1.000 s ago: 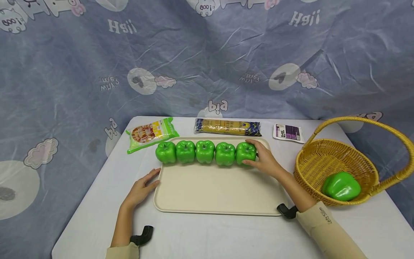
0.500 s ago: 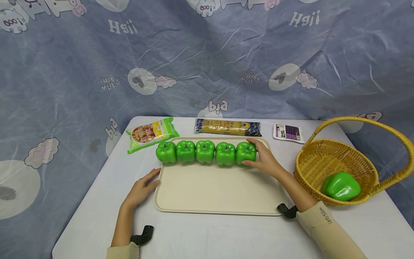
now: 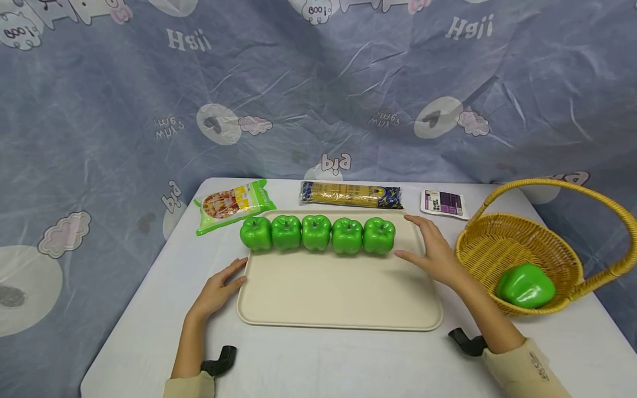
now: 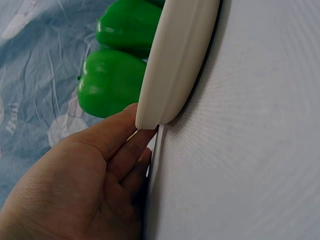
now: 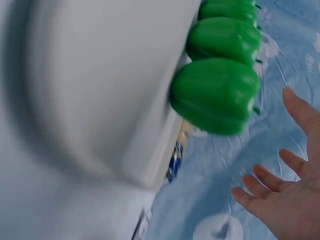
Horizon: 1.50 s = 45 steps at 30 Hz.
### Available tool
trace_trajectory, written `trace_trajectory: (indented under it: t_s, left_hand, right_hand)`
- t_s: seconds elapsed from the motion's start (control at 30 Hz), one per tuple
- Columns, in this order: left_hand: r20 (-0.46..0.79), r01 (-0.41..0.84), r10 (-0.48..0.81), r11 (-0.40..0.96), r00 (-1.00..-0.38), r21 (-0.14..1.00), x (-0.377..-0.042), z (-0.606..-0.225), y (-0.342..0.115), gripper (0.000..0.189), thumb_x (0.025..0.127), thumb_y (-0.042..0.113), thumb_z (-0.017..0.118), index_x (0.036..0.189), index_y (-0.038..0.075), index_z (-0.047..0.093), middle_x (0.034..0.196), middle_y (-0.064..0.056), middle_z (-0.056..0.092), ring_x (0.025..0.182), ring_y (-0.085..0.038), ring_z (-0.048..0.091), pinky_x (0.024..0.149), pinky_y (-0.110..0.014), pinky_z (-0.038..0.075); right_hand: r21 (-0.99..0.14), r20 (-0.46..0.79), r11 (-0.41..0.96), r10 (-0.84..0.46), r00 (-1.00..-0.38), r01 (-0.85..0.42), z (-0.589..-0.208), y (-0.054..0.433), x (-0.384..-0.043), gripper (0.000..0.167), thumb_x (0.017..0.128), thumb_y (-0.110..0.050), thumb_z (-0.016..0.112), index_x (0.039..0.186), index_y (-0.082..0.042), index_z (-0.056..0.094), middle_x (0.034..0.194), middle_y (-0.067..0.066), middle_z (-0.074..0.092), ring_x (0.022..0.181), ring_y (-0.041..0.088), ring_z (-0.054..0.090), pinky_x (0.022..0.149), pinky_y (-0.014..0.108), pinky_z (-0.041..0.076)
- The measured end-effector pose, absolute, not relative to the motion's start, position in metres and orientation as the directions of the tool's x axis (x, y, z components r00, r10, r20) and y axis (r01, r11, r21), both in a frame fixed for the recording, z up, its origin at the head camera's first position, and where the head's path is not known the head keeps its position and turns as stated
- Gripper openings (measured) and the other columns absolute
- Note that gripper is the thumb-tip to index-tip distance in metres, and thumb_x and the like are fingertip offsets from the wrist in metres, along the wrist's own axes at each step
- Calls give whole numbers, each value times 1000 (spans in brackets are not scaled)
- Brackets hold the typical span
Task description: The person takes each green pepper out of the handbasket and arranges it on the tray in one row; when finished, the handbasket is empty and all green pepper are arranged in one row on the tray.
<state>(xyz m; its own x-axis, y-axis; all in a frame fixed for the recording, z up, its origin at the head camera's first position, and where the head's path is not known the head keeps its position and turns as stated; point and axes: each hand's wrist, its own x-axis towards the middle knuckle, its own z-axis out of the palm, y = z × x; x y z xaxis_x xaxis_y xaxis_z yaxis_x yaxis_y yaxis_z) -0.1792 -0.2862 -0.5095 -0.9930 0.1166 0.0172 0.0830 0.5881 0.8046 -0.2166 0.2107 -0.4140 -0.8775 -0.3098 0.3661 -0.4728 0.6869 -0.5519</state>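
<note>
Several green bell peppers point(image 3: 316, 232) stand side by side in a row along the far side of a cream tray point(image 3: 338, 293). My right hand point(image 3: 438, 257) hovers over the tray's right side, thumb and fingers spread, apart from the rightmost pepper point(image 3: 379, 236). In the right wrist view that hand point(image 5: 290, 195) holds nothing, and a gap separates it from the nearest pepper point(image 5: 215, 95). At the tray's left edge rests my left hand point(image 3: 214, 290), fingers extended. The left wrist view has its fingertips touching the tray's rim point(image 4: 175, 65), partly hidden behind it.
A wicker basket point(image 3: 465, 276) with a tall handle stands at the right, one green bell pepper point(image 3: 526, 286) lying inside. Behind the tray lie a green snack bag point(image 3: 231, 205), a long yellow-and-blue packet point(image 3: 350, 195) and a small white-and-purple packet point(image 3: 443, 203).
My right hand has let go of the rightmost pepper and moved back to the right, its fingers spreading. The peppers stay in their row, and my left hand has not moved.
</note>
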Motion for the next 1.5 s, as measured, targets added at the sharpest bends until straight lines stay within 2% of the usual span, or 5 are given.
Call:
trace_trajectory:
  t_s: [0.23,0.47,0.7,1.0,1.5]
  left_hand:
    - [18,87,121,590,-992,803,-179,-509,-285,50,90,37,59,137,24,47,145,-8,35,136,-27,25,107,-53,18]
    - [17,83,113,604,-993,793,-179,-509,-286,51,90,38,58,137,23,47,145,-9,35,135,-28,26,107,-53,19]
    - [13,77,109,607,-994,791,-179,-507,-287,51,90,39,58,137,24,47,146,-8,34,135,-28,26,107,-54,19]
    - [15,84,121,592,-993,802,-179,-509,-286,52,90,40,58,137,23,47,146,-9,34,135,-27,25,107,-53,18]
    - [14,79,112,599,-994,797,-178,-508,-285,50,90,37,59,137,22,47,145,-8,34,135,-27,26,108,-52,18]
  right_hand:
    - [-577,401,720,-161,-902,-385,-410,261,-187,74,78,-21,75,139,-6,35,135,24,36,123,44,31,94,65,25]
    - [-549,365,822,69,-928,-155,-413,319,-159,78,83,-25,71,141,2,27,136,34,29,125,52,23,95,69,19]
    - [-525,275,850,206,-939,33,-423,342,-149,84,84,-34,68,143,4,21,138,36,23,125,54,22,84,71,29]
    - [-509,175,850,252,-952,132,-431,346,-147,94,84,-39,66,141,12,12,130,45,20,111,61,26,77,71,33]
    - [-475,184,878,31,-983,-61,-431,364,-180,82,86,-35,65,141,8,22,124,42,30,104,57,35,77,69,33]
